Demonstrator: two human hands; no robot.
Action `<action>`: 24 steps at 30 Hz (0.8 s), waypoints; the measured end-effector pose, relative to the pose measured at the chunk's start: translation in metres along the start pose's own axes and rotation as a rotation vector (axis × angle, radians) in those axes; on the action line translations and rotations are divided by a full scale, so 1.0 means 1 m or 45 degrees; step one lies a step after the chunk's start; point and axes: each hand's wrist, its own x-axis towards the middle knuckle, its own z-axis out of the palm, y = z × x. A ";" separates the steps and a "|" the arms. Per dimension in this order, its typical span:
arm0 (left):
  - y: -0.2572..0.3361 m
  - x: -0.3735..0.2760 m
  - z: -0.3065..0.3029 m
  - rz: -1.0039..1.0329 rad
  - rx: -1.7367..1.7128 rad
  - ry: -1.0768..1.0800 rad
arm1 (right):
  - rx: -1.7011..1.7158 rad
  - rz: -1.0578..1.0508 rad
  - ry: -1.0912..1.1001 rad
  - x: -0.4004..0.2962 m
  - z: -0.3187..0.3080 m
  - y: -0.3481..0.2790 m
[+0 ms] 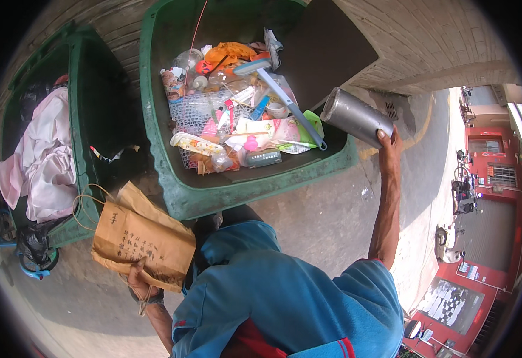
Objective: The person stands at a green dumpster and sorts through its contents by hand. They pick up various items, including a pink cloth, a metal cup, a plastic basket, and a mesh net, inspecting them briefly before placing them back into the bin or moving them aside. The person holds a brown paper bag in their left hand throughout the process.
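Note:
My left hand (139, 279) grips the edge of a brown paper bag (147, 244) that bears handwriting and has a thin cord handle. A second sheet or bag of brown paper (138, 197) shows behind it. At the right, my right hand (388, 143) holds one end of a dark grey cylinder (354, 117), tilted beside the rim of an open green wheelie bin (252, 183). Inside that bin lie a blue-and-white squeegee or brush with a long handle (283, 96), white plastic mesh (189, 112), orange cloth or plastic (229, 53), and several packages.
A second green bin (75, 134) at the left holds pale pink cloth (48, 156). A dark board or lid (328, 49) leans by the wall (422, 40). Parked scooters (446, 244) line the red building front at the right.

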 end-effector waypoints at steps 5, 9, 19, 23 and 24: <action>-0.009 -0.002 0.005 -0.024 0.007 0.018 | -0.027 -0.007 0.018 0.002 -0.018 0.002; -0.012 -0.005 0.010 0.011 0.059 -0.035 | -0.027 -0.028 0.007 0.002 -0.027 -0.004; -0.014 -0.025 0.029 0.075 0.225 -0.055 | 0.019 -0.083 0.191 0.007 -0.034 -0.026; -0.016 -0.016 0.017 0.076 0.175 -0.132 | 0.469 -0.148 0.045 0.020 -0.048 -0.030; -0.014 -0.012 0.010 0.039 0.186 -0.050 | 0.646 -0.176 -0.075 0.017 -0.050 -0.026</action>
